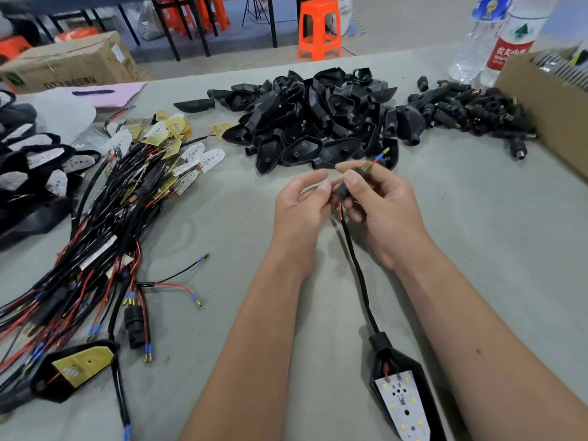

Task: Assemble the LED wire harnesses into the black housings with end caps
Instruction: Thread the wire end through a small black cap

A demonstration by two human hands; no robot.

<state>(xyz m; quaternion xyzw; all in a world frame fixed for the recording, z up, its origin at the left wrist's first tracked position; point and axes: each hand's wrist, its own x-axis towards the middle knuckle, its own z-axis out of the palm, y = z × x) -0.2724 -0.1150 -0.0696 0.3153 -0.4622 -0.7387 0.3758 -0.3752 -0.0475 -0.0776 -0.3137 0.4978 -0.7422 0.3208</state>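
**Harness end held over table, housing trailing below**

Black wire harness (pixel 356 265) running lengthwise from hands down toward camera; long axis near-vertical in frame, leaning slightly right at bottom. Far end w/ blue sleeve and brass terminal (pixel 383 153) pointing up-right, toward pile of black housings (pixel 318 122). Near end seated in black housing (pixel 410 399), narrow neck pointing up the wire, white LED board (pixel 402 405) face up inside.

Right hand (pixel 378 205) curled round small black end cap (pixel 342 194) on the wire, thumb and forefinger pinching near the brass thread. Left hand (pixel 300 205) just left of cap, fingers bent, fingertips (pixel 321 186) at the cap; can't tell whether actually gripping it or only touching. Both forearms reaching in from bottom of frame, palms turned inward facing each other, wrists above grey table (pixel 222 218).

Left of held harness: loose bundle of red-black harnesses (pixel 105 224) w/ LED boards. Far right of it: heap of end caps (pixel 471 113) beside cardboard box (pixel 547 116), two water bottles (pixel 496 39) behind. Beyond housing pile: orange stool (pixel 319 28).
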